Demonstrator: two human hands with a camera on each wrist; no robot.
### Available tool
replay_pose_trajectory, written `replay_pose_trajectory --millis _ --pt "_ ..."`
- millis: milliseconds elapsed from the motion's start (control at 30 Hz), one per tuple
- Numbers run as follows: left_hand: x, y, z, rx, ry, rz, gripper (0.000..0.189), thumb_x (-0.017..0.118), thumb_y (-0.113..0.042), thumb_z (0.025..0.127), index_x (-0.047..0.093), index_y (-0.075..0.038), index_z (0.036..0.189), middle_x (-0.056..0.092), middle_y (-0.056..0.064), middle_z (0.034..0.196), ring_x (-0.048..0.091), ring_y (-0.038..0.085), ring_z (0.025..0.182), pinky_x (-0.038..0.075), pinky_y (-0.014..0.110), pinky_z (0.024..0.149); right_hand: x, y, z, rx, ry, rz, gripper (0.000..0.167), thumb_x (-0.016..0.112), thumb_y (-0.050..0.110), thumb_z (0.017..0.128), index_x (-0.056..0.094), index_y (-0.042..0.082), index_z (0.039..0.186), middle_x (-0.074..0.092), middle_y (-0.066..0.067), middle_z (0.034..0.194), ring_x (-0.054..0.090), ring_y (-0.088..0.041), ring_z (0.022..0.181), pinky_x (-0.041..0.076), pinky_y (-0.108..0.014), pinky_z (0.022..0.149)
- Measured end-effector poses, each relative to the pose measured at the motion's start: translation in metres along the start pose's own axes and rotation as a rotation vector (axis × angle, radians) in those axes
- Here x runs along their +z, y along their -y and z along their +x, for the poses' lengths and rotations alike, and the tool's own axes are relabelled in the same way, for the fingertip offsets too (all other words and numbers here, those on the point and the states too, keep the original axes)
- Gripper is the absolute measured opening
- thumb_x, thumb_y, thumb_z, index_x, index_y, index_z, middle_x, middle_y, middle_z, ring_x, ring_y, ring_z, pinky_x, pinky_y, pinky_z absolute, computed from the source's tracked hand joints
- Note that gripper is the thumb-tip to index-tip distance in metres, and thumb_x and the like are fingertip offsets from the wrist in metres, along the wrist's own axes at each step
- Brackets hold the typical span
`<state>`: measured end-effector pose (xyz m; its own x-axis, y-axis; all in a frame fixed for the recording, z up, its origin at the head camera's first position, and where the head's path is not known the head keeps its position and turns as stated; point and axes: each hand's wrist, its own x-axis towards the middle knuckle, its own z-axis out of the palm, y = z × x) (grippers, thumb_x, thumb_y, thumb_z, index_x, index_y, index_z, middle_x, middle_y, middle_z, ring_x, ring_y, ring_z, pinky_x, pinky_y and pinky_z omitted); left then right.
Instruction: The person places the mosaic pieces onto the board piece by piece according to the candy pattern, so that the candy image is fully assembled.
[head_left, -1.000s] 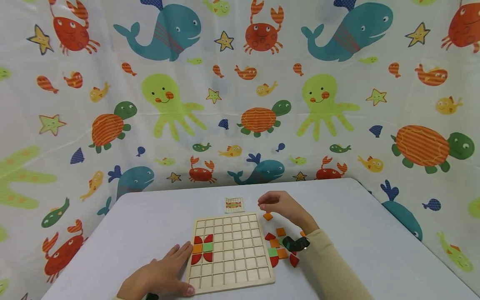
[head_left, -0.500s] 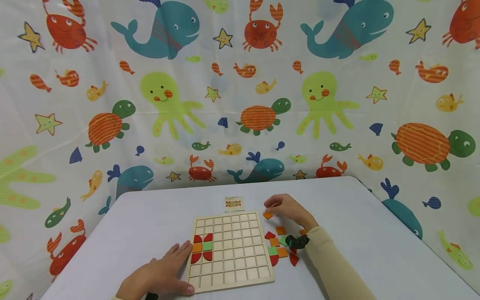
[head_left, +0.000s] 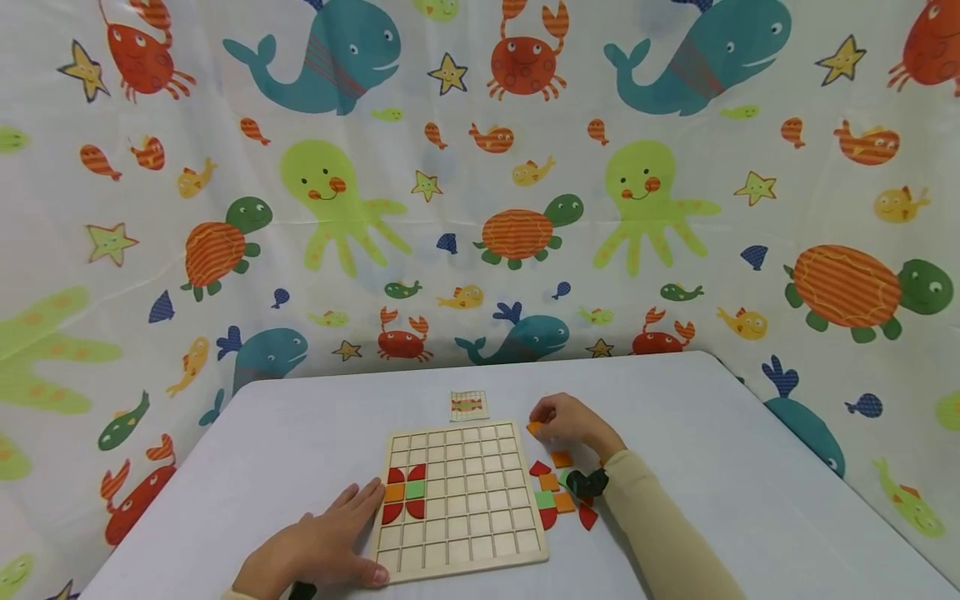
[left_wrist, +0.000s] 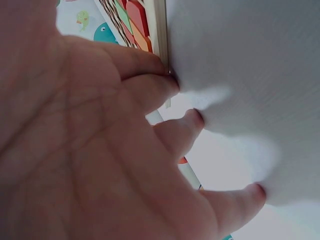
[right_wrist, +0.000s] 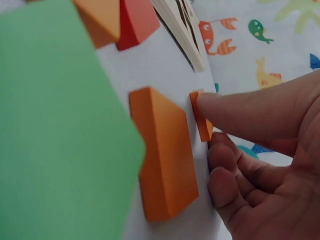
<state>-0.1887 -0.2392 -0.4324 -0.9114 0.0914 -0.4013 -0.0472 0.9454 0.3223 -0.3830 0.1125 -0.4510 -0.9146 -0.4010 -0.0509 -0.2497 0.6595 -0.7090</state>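
1 orange tile (head_left: 533,428) askew to board (head_left: 459,502)

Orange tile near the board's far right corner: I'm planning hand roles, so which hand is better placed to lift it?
The right hand, I'd judge: it touches the orange tile. The left hand lies against the wooden board's opposite side, with the board between.
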Motion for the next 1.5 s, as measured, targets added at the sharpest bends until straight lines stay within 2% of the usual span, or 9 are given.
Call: replay_pose_trajectory --millis 200,367,567,700,867,1200,1500 --pt "0.0 -0.001 0.0 0.001 0.003 -0.006 0.115 0.095 -0.049 0.074 0.04 -0.005 0.164 0.034 0.018 0.171 0.02 0.051 0.156 0.018 0.09 0.106 0.001 0.001 -0.004 0.0 -0.009 -0.06 0.017 0.082 0.007 0.092 0.068 0.007 0.102 0.062 -0.005 0.094 0.057 -0.024 0.091 0.056 -0.042 0.087" --pt "0.001 -0.001 -0.001 -0.005 -0.008 0.001 0.116 0.096 -0.049 0.072 0.04 -0.006 0.165 0.035 0.016 0.171 0.021 0.051 0.156 0.019 0.09 0.105 0.001 -0.001 -0.004 -0.013 -0.017 -0.065 0.021 0.083 0.006 0.091 0.065 0.007 0.1 0.06 -0.005 0.092 0.056 -0.023 0.089 0.055 -0.038 0.083" --pt "0.001 0.0 -0.001 -0.004 -0.015 0.012 0.116 0.095 -0.049 0.072 0.041 -0.007 0.165 0.035 0.016 0.171 0.022 0.051 0.156 0.019 0.091 0.104 0.001 0.0 -0.003 -0.022 -0.018 -0.043 0.017 0.082 0.006 0.092 0.067 0.008 0.099 0.061 -0.004 0.091 0.057 -0.022 0.089 0.055 -0.037 0.083" --pt "0.001 0.001 0.0 0.0 -0.014 0.016 0.116 0.095 -0.05 0.073 0.04 -0.007 0.165 0.035 0.016 0.171 0.022 0.051 0.156 0.019 0.091 0.104 0.0 0.001 -0.002 -0.048 -0.001 -0.009 0.01 0.075 0.002 0.094 0.072 0.007 0.102 0.063 -0.004 0.092 0.057 -0.023 0.09 0.055 -0.039 0.086" --pt "0.001 0.001 0.0 -0.004 -0.015 0.012 0.117 0.095 -0.05 0.072 0.039 -0.007 0.165 0.034 0.016 0.171 0.022 0.051 0.156 0.02 0.091 0.105 -0.003 0.001 -0.001 -0.05 0.005 0.031 0.015 0.068 0.001 0.098 0.078 0.008 0.107 0.065 -0.004 0.094 0.058 -0.023 0.09 0.055 -0.039 0.088" --pt "0.002 -0.001 -0.001 -0.017 -0.015 0.004 0.117 0.095 -0.049 0.071 0.039 -0.008 0.166 0.034 0.015 0.172 0.02 0.051 0.157 0.017 0.091 0.105 -0.006 0.002 -0.001 -0.094 0.002 0.149 0.02 0.067 0.002 0.099 0.081 0.006 0.113 0.068 -0.005 0.096 0.061 -0.021 0.082 0.054 -0.032 0.076" --pt "0.002 -0.001 0.0 -0.016 -0.022 0.007 0.118 0.095 -0.051 0.07 0.04 -0.009 0.166 0.034 0.014 0.172 0.021 0.051 0.156 0.017 0.091 0.104 -0.003 0.015 -0.001 -0.142 -0.011 0.291 0.016 0.068 0.002 0.098 0.076 -0.001 0.112 0.07 -0.009 0.099 0.068 -0.022 0.078 0.062 -0.033 0.081"
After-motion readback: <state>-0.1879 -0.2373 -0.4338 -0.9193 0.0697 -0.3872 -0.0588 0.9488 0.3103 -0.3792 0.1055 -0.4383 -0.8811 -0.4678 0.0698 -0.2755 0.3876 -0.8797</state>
